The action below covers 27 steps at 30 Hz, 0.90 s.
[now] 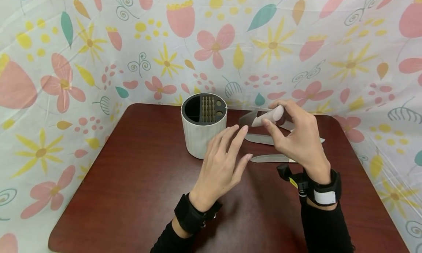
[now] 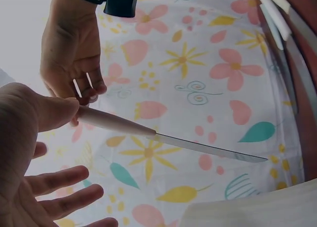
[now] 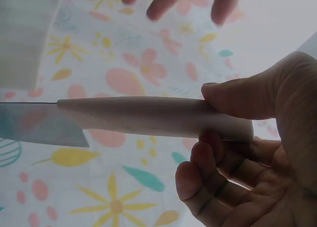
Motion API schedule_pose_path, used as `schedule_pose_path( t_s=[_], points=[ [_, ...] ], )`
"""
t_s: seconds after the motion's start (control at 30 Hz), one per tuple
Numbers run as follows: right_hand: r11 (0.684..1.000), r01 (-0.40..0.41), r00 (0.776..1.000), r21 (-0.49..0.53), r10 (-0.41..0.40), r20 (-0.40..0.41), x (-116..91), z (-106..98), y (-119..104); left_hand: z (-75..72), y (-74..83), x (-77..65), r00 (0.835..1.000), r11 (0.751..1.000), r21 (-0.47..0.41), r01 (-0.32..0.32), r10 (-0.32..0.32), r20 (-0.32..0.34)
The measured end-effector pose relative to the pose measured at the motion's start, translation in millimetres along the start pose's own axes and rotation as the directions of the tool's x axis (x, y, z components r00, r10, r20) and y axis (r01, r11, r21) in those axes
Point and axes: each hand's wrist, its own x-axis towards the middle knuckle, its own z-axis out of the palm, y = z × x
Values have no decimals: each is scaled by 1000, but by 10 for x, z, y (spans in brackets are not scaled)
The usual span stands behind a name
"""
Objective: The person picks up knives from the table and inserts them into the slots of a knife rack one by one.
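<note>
My right hand [image 1: 298, 135] pinches the white handle [image 3: 133, 115] of a kitchen knife [image 1: 268, 116] between thumb and fingers, above the table. The knife's broad blade [image 3: 39, 123] points left, toward the block. My left hand [image 1: 219, 165] has its fingers spread, just below the blade in the head view and holding nothing. In the left wrist view, its thumb [image 2: 54, 111] overlaps the handle's end. A round white ribbed knife block [image 1: 201, 141] stands upright beside the left fingertips, its dark top showing a hollow, a slotted strip and two round holes.
Under and beside my right hand, several more knives lie on the brown table [image 1: 138, 194], including one with its blade [image 1: 270, 158] nearest me. Their white handles [image 2: 275, 14] show in the left wrist view. A flower-patterned cloth [image 1: 141, 36] hangs behind the table and at its sides.
</note>
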Motion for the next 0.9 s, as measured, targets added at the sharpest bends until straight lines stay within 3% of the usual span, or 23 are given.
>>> schedule_pose_path(
  t_s=[0.2,0.5,0.9],
  points=[
    [1000,13,1000,0,-13,1,7,-70,-164,-31,21,145,999,999,-41,-21,19,-33],
    [994,37,999,104,-36,-15,-35,-77,-394,-63,46,266,997,991,-128,-32,23,-69],
    [965,172,985,195,-165,-52,-14,35,-595,-148,59,285,992,969,-236,-68,42,-116]
  ],
)
